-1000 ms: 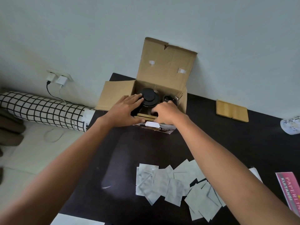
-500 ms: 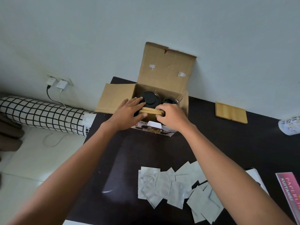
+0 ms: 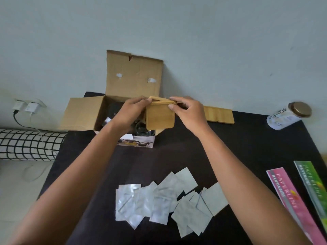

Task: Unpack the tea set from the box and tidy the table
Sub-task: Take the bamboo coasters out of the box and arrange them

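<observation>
An open cardboard box (image 3: 83,114) stands at the far edge of the black table (image 3: 159,160), its lid flap upright against the wall. Dark tea ware (image 3: 141,130) shows inside it, partly hidden by my arms. Above the box's front right corner, my left hand (image 3: 131,112) and my right hand (image 3: 187,110) together hold a stack of square wooden coasters (image 3: 160,115) by its top edge, one on each side. More wooden coasters (image 3: 218,114) lie flat on the table to the right of the box.
Several silver foil sachets (image 3: 164,197) lie scattered on the near middle of the table. A jar with a brown lid (image 3: 288,115) lies at the far right. Pink and green packets (image 3: 300,195) sit at the right edge. A checked bolster (image 3: 28,145) lies left of the table.
Both hands have lifted the wooden coasters up out of the box. The view has shifted, bringing the jar and green packet into sight.
</observation>
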